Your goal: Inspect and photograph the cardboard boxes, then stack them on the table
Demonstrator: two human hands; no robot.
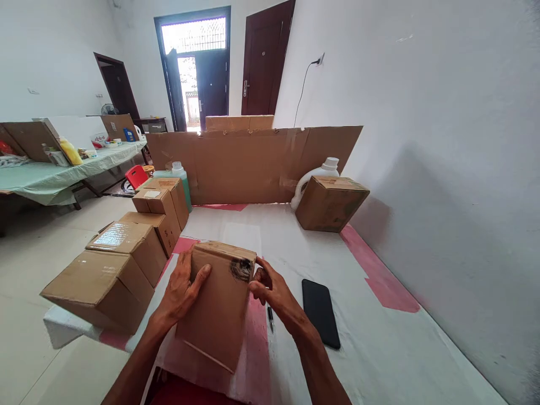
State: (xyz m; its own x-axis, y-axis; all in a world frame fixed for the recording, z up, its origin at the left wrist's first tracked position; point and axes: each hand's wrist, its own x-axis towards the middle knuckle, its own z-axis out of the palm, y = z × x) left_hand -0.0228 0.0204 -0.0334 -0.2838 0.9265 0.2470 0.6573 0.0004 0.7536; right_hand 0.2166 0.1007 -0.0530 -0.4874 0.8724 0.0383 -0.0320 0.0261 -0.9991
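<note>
A brown cardboard box (pixel 217 315) stands tilted on the near part of the table, between my hands. Its upper right corner bears a black scribbled patch (pixel 240 270) with a dark spot in it. My left hand (pixel 183 287) grips the box's left side, thumb lying on the broad face. At the upper right edge, my right hand (pixel 270 287) has its thumb and bent fingers against the box beside the scribble. A black pen (pixel 270 319) lies on the table just below my right hand. Farther right lies a black phone (pixel 320 313), face or back I cannot tell.
Several cardboard boxes (pixel 113 253) line the table's left edge. A bottle of green liquid (pixel 182 183) stands behind them. At the back right, a box (pixel 332 203) leans by a white jug (pixel 300 188). A cardboard panel (pixel 244 166) closes the far side; a wall (pixel 455 185) borders the right.
</note>
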